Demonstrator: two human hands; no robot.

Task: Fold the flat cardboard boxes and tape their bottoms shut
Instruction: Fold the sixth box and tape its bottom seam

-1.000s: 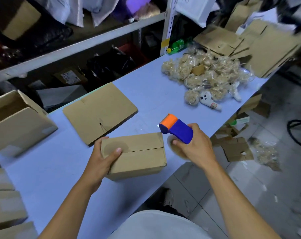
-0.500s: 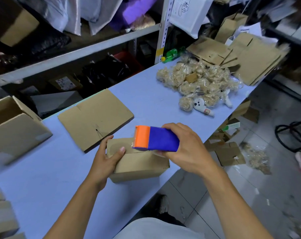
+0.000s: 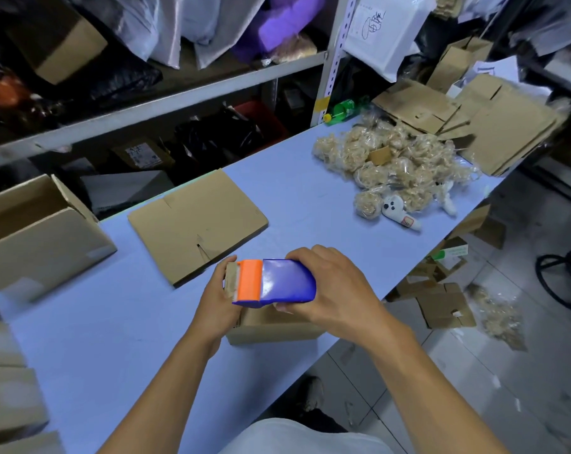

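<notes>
A small folded box (image 3: 271,326) sits at the near edge of the table (image 3: 310,188), close to the person so both hands can work over it. The left hand (image 3: 217,298) grips the box's left end, fingers curled round it, which I judge steadies it against the pull of the tape. The right hand (image 3: 330,286) is wrapped round the blue body of a tape dispenser (image 3: 271,283), fingers clamped on it, with the orange head lying over the box's top face near the left end, probably to lay tape along the seam. A flat box (image 3: 195,224) lies just beyond, toward the far edge, seemingly next in line. More flat boxes (image 3: 493,126) are stacked at the far right corner, beside a heap of bagged items (image 3: 392,165).
</notes>
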